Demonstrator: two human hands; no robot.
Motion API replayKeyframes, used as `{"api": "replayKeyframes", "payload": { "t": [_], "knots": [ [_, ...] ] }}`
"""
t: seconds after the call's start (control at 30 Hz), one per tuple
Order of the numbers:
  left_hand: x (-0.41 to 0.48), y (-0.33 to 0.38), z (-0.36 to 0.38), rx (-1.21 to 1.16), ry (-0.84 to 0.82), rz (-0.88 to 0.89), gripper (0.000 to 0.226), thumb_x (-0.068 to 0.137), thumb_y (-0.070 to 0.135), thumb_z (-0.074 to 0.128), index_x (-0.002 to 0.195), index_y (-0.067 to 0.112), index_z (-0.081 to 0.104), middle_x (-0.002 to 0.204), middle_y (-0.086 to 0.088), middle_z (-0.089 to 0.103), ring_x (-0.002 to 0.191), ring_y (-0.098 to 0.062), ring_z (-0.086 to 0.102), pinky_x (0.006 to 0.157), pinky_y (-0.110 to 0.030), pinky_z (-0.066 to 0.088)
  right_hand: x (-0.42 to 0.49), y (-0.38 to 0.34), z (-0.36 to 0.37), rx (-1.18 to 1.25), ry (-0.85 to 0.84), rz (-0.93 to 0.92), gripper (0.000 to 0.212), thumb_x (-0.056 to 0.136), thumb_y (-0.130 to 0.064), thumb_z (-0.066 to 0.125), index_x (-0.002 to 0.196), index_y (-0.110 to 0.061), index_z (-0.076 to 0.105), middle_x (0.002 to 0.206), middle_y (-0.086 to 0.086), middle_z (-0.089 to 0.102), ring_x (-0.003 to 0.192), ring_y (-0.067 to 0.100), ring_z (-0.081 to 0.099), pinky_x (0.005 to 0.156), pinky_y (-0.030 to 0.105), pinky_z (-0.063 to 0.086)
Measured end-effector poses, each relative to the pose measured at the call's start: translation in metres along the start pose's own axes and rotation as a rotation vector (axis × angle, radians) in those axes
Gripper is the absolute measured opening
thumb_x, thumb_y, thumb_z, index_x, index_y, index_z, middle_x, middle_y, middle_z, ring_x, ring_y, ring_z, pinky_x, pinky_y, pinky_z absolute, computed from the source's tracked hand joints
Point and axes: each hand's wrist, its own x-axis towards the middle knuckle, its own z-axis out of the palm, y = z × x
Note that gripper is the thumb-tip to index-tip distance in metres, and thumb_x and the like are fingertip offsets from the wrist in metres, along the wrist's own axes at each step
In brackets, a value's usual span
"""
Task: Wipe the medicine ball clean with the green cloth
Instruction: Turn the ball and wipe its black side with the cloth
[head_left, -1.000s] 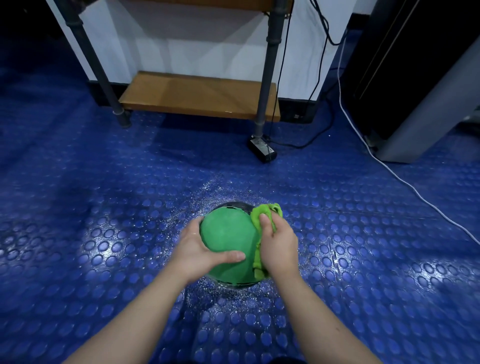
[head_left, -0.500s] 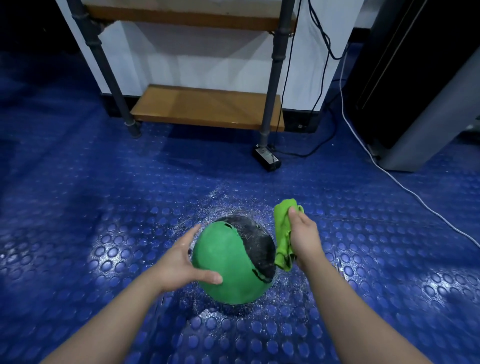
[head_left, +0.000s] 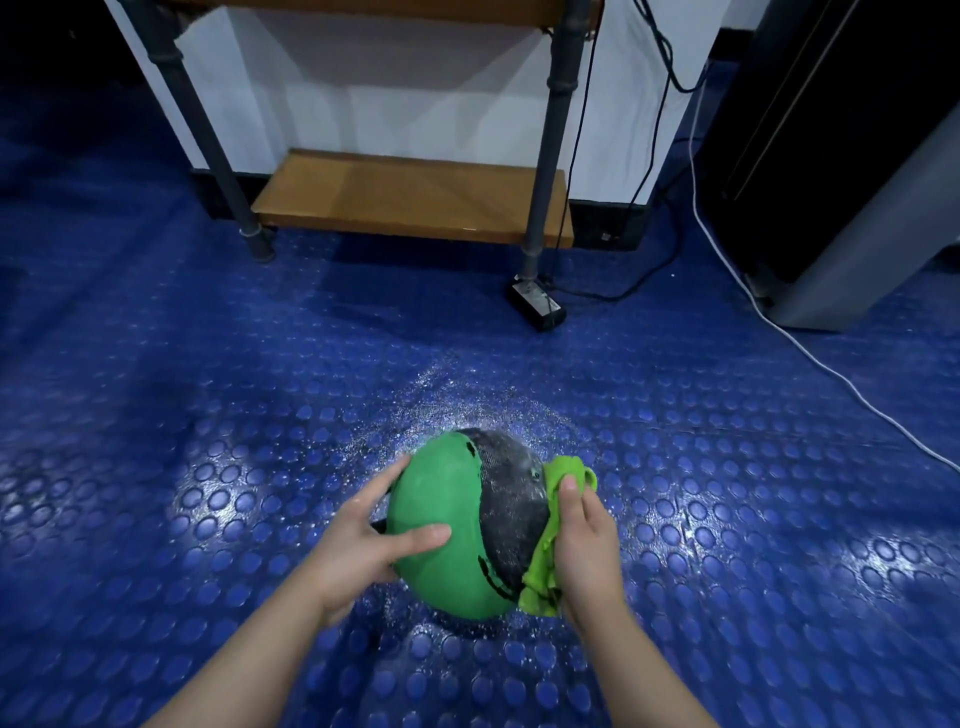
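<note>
Medicine ball (head_left: 441, 525), green and speckled black

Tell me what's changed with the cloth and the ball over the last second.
The right hand, holding the green cloth, lifted off the medicine ball to the right, then pressed the cloth back against its black panel, which had turned into view. The left hand stays on the ball's left side; the ball stays on the blue floor.
</note>
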Motion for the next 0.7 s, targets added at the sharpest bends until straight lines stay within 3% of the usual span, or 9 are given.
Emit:
{"api": "replayKeyframes", "payload": {
  "t": [0.07,0.2,0.3,0.37,0.43,0.5,0.6,0.63,0.7],
  "knots": [
    [0.007,-0.002,0.006,-0.02,-0.047,-0.015,0.108,0.041,0.028,0.095,0.137,0.043,0.047,0.132,0.013,0.056,0.1,-0.025,0.071,0.078,-0.054,0.058,-0.003,0.003,-0.008,0.022,0.048,-0.017,0.072,0.076,-0.074,0.041,0.112,-0.017,0.064,0.119,0.003,0.066,0.114,0.021,0.059,0.101,0.048,0.045],
    [0.023,-0.001,0.015,-0.044,-0.104,-0.034,0.111,0.036,0.033,0.098,0.134,0.043,0.049,0.137,0.01,0.049,0.111,-0.03,0.064,0.08,-0.058,0.057,0.001,0.002,-0.02,-0.005,0.08,-0.114,0.037,0.087,-0.062,0.041,0.091,-0.029,0.056,0.102,-0.001,0.065,0.099,0.019,0.059,0.099,0.049,0.045],
    [0.029,0.004,0.014,-0.071,-0.123,-0.062,0.11,0.041,0.03,0.099,0.136,0.045,0.046,0.138,0.011,0.046,0.114,-0.025,0.06,0.084,-0.056,0.056,0.002,0.001,-0.021,-0.036,0.048,-0.151,0.03,0.095,-0.05,0.04,0.086,-0.027,0.056,0.09,-0.006,0.061,0.089,0.015,0.055,0.093,0.046,0.046],
    [0.023,0.009,0.018,-0.007,-0.097,-0.007,0.102,0.056,0.024,0.093,0.141,0.045,0.039,0.141,0.01,0.044,0.107,-0.003,0.06,0.085,-0.035,0.057,0.006,-0.003,-0.026,-0.01,0.003,-0.101,0.034,0.096,-0.047,0.041,0.086,-0.021,0.061,0.09,-0.006,0.066,0.089,0.015,0.06,0.09,0.041,0.047],
    [0.014,0.011,0.024,0.252,-0.016,0.183,0.098,0.063,0.039,0.088,0.144,0.048,0.032,0.149,0.013,0.034,0.111,0.021,0.046,0.092,-0.012,0.046,0.011,-0.012,-0.037,0.096,-0.049,0.016,0.032,0.098,-0.041,0.043,0.096,-0.019,0.067,0.096,0.001,0.072,0.095,0.02,0.066,0.092,0.042,0.05],
    [0.006,0.006,0.029,0.564,-0.032,0.351,0.112,0.051,0.069,0.082,0.144,0.058,0.02,0.159,0.019,0.008,0.138,0.011,0.019,0.113,-0.021,0.025,0.013,-0.022,-0.048,0.219,-0.044,0.114,0.032,0.099,-0.036,0.043,0.098,-0.014,0.067,0.093,0.008,0.072,0.092,0.024,0.067,0.089,0.041,0.051],
    [0.006,-0.009,0.036,0.895,-0.093,0.356,0.134,0.039,0.077,0.08,0.14,0.067,-0.008,0.156,0.025,-0.024,0.149,-0.009,-0.005,0.121,-0.049,0.014,0.012,-0.028,-0.049,0.031,0.09,-0.061,0.042,0.097,-0.044,0.041,0.09,-0.01,0.063,0.076,0.014,0.059,0.081,0.018,0.056,0.074,0.033,0.044],
    [0.008,-0.01,0.04,0.959,-0.087,0.352,0.136,0.039,0.075,0.081,0.138,0.068,-0.012,0.155,0.025,-0.026,0.15,-0.012,-0.005,0.12,-0.052,0.016,0.008,-0.028,-0.044,-0.089,0.115,-0.177,0.045,0.095,-0.052,0.037,0.089,-0.016,0.063,0.079,0.008,0.06,0.084,0.018,0.054,0.075,0.032,0.043],
    [0.015,-0.01,0.044,0.999,-0.065,0.37,0.138,0.038,0.069,0.084,0.135,0.07,-0.013,0.157,0.022,-0.022,0.15,-0.014,0.002,0.12,-0.049,0.019,-0.003,-0.029,-0.027,-0.323,0.05,-0.392,0.057,0.09,-0.063,0.025,0.115,-0.026,0.061,0.119,0.0,0.061,0.115,0.02,0.051,0.097,0.037,0.041]
  ]
}}
